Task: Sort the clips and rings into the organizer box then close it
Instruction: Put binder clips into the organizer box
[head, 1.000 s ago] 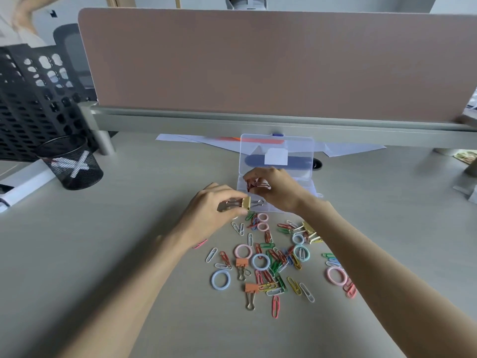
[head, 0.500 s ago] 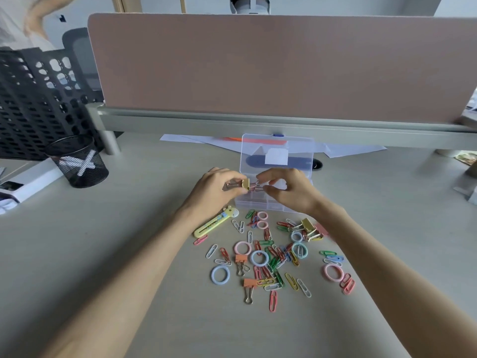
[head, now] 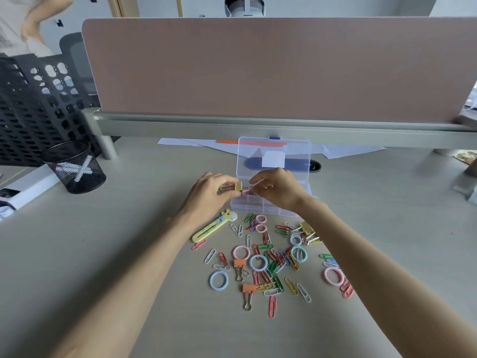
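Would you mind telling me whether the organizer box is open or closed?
Open: the organizer box has its clear lid standing up at the back.

Clear glossy plastic organizer box [head: 273, 161], matt desk [head: 103, 254]

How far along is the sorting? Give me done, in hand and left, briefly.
Done: little shows; the organizer box stands open, compartments mostly hidden by the hands. In hand: the left hand grips a gold binder clip over the box; the right hand pinches what looks like a small clip beside it. Left: the pile of clips and rings on the desk, then closing the lid.
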`<state>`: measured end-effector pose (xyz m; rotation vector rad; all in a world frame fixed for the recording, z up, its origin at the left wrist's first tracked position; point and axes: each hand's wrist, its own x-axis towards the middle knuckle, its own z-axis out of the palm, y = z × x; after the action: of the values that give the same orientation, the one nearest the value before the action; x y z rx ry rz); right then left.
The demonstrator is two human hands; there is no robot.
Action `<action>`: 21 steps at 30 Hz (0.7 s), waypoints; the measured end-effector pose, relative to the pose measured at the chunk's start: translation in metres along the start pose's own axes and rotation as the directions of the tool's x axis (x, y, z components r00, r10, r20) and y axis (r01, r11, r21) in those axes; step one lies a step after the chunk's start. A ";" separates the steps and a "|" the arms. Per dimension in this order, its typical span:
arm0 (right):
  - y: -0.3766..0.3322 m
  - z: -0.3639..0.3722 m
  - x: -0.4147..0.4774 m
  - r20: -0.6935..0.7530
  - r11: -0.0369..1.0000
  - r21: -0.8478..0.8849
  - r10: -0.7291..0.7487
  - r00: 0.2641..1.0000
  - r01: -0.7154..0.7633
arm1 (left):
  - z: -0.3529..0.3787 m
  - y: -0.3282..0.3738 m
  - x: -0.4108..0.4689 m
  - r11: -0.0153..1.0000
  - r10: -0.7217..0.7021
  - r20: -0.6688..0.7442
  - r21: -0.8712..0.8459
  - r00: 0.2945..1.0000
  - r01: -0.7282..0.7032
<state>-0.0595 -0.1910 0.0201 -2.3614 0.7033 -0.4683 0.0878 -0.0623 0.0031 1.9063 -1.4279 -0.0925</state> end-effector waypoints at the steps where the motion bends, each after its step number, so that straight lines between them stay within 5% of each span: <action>1: 0.000 0.000 0.000 0.008 0.999 0.047 0.015 1.000 -0.015 | 0.000 0.000 0.001 1.000 0.001 0.000 -0.003 1.000 -0.001; 8: 0.010 -0.010 -0.004 -0.071 0.956 0.289 0.074 0.995 -0.050 | 0.007 0.009 0.011 0.997 0.072 0.020 -0.029 0.997 -0.072; 17: 0.015 -0.022 -0.007 -0.115 0.930 0.348 0.167 0.979 -0.117 | 0.011 0.019 0.015 0.994 0.026 0.017 -0.106 1.000 -0.024; 21: 0.014 -0.025 -0.012 -0.138 0.971 0.215 0.131 0.982 -0.099 | 0.011 0.015 0.013 0.996 -0.011 0.011 -0.085 1.000 0.012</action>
<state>-0.0860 -0.2052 0.0278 -2.0932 0.8150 -0.6430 0.0757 -0.0811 0.0086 1.8468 -1.3983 -0.1667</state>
